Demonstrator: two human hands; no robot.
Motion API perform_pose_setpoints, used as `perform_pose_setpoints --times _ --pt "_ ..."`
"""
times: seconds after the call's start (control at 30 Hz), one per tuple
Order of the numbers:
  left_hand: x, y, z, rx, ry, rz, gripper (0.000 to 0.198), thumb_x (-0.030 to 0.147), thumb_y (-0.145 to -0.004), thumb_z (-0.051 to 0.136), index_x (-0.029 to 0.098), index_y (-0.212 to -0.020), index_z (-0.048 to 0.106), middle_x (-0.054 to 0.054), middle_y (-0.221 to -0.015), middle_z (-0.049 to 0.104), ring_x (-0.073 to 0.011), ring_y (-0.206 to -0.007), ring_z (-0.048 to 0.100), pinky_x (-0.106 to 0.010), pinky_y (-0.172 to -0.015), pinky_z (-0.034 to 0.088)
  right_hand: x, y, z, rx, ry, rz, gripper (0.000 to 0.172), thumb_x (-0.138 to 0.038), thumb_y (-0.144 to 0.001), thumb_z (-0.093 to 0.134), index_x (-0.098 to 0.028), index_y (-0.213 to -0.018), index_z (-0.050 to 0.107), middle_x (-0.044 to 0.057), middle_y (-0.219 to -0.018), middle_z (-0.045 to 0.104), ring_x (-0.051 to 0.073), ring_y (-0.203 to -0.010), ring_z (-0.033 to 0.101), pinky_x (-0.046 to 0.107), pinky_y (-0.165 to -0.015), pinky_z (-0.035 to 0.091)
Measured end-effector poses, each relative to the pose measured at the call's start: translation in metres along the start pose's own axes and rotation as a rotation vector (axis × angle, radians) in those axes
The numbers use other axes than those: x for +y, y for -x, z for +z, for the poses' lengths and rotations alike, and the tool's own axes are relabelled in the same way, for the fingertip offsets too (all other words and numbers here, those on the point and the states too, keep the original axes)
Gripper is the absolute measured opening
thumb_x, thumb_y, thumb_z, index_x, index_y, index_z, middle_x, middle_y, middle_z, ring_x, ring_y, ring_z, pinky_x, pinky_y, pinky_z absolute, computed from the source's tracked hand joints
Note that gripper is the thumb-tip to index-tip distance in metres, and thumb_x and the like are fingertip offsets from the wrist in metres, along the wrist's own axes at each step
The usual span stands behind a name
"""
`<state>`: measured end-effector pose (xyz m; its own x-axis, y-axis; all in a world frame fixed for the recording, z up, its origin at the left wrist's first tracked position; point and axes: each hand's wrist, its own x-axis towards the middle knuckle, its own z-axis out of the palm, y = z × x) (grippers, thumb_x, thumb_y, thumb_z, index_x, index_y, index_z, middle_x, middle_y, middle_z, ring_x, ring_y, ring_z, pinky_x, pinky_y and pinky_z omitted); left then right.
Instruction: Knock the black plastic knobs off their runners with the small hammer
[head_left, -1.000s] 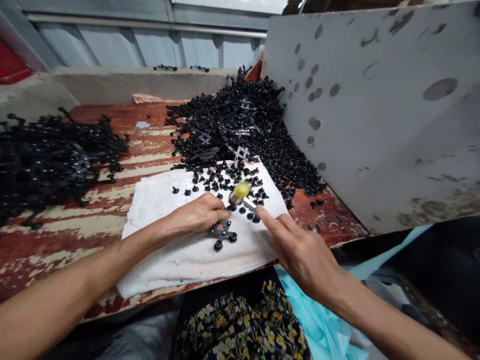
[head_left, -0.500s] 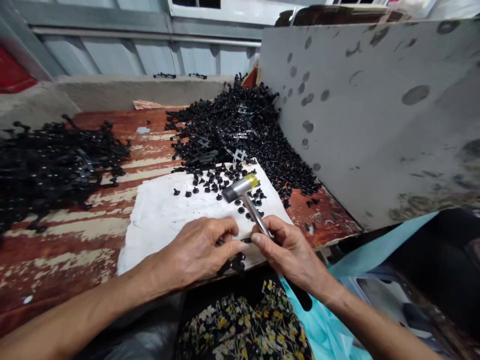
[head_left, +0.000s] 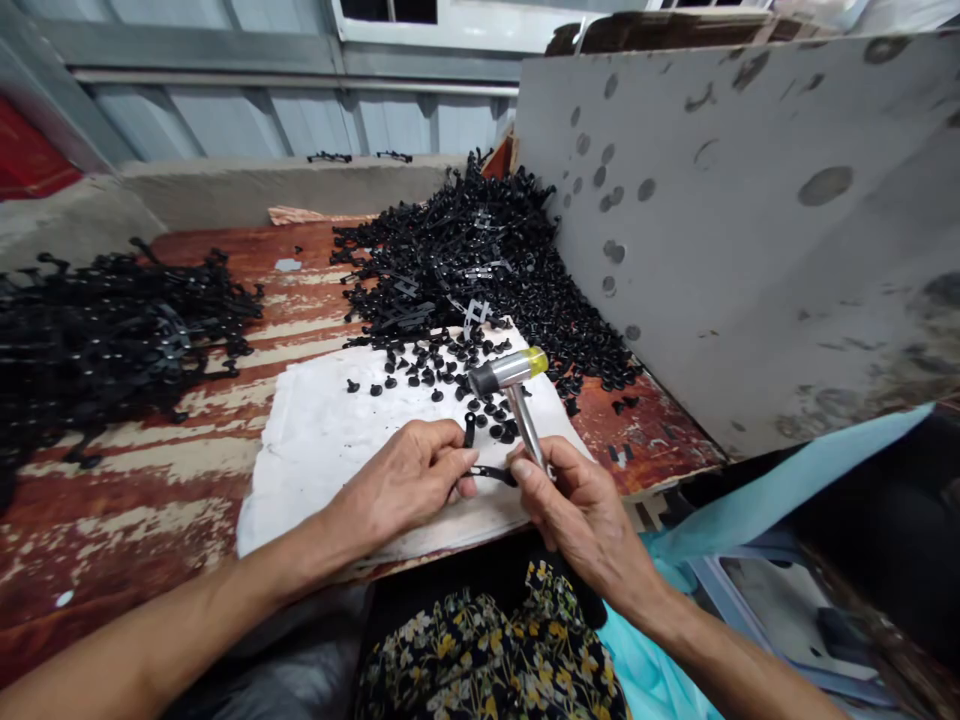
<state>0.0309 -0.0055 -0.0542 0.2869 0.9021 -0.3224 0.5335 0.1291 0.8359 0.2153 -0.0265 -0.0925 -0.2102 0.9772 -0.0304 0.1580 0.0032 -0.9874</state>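
My right hand [head_left: 581, 505] is closed round a mallet [head_left: 511, 371], whose silver head has one black face and one yellow face. The mallet head is raised over the cloth, tilted up and away from me. My left hand [head_left: 409, 475] pinches a thin black strip with holes [head_left: 491, 473], and its other end reaches the fingertips of my right hand. Another black piece [head_left: 470, 430] sticks up beside my left fingers; whether it joins the strip, I cannot tell. Just beyond my hands, small black round-headed pegs [head_left: 427, 375] lie scattered on a white cloth [head_left: 315, 430].
A big heap of black parts [head_left: 465, 250] covers the table's back, with grey metal pieces among them. Another black heap [head_left: 112, 340] lies at left. A spotted grey board [head_left: 712, 220] walls off the right side. The worn red-brown table [head_left: 172, 460] ends near my lap.
The mallet has shifted right with my right hand. A cluster of black parts hanging under my left hand is out of sight, and the black strip now shows stretched between my hands.
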Motion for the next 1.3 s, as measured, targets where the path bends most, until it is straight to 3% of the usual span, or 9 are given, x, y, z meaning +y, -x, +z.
perform_pose_setpoints --times 0.1,0.23,0.5,0.73,1.3 --pt "-0.003 -0.013 -0.010 -0.112 -0.019 -0.070 0.028 0.041 -0.082 0.046 0.018 -0.065 0.046 0.003 -0.055 0.051 -0.0059 -0.040 0.033 -0.018 -0.036 0.023 0.007 -0.005 -0.012 0.070 0.037 -0.002 0.024 -0.045 -0.090 0.052 -0.022 -0.081 0.051 -0.009 -0.050 0.040 0.008 -0.039 0.034 0.024 -0.038 0.025" --pt "-0.006 -0.025 -0.016 -0.207 0.006 -0.098 0.027 0.041 -0.081 0.048 0.018 -0.067 0.048 0.002 -0.058 0.053 -0.0068 -0.041 0.040 -0.017 -0.036 0.031 0.015 -0.012 -0.022 0.065 0.031 0.044 0.028 -0.047 -0.090 0.050 -0.023 -0.077 0.045 -0.010 -0.049 0.038 0.008 -0.038 0.031 0.023 -0.038 0.024" --pt "-0.001 -0.038 -0.021 -0.239 -0.071 -0.064 0.030 0.043 -0.082 0.047 0.016 -0.068 0.052 0.001 -0.055 0.053 -0.0058 -0.038 0.039 -0.015 -0.034 0.026 0.012 -0.015 -0.023 0.064 0.087 0.097 0.027 -0.048 -0.088 0.048 -0.022 -0.080 0.049 -0.008 -0.051 0.041 0.009 -0.040 0.034 0.024 -0.040 0.027" --pt "-0.002 -0.039 -0.020 -0.248 0.033 -0.071 0.030 0.045 -0.076 0.054 0.017 -0.066 0.049 0.003 -0.054 0.052 -0.0045 -0.038 0.038 -0.014 -0.034 0.025 0.015 -0.015 -0.024 0.061 0.090 0.075 0.027 -0.046 -0.089 0.047 -0.022 -0.079 0.050 -0.008 -0.051 0.040 0.009 -0.041 0.034 0.025 -0.041 0.026" --pt "0.001 -0.040 -0.020 -0.244 -0.007 -0.110 0.028 0.042 -0.077 0.053 0.015 -0.069 0.054 0.003 -0.053 0.051 -0.0045 -0.036 0.035 -0.014 -0.032 0.022 0.014 -0.014 -0.026 0.050 0.085 0.060 0.023 -0.042 -0.091 0.047 -0.021 -0.080 0.052 -0.007 -0.050 0.042 0.011 -0.045 0.037 0.025 -0.043 0.027"
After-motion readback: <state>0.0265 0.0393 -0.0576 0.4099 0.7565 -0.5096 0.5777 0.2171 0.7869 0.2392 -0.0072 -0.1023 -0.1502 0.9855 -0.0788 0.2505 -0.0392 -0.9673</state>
